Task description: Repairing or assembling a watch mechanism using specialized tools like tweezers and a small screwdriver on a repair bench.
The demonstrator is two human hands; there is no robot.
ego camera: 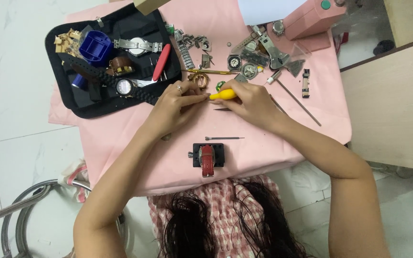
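Over a pink-covered bench (120,148), the right hand (252,102) grips a yellow tool (223,95) while the left hand (175,107) pinches its tip. A red-strapped watch in a holder (208,156) sits at six o'clock, a black tool case (80,102) at ten.

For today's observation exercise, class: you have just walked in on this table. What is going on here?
A person sits at a table covered with a pink cloth, working on something small. The right hand holds a yellow-handled tool, its end meeting the fingers of the left hand. Nearer the person stands a black holder clamping a red watch strap, beside a thin pin tool. Watches lie on a black pouch, with loose parts scattered behind.
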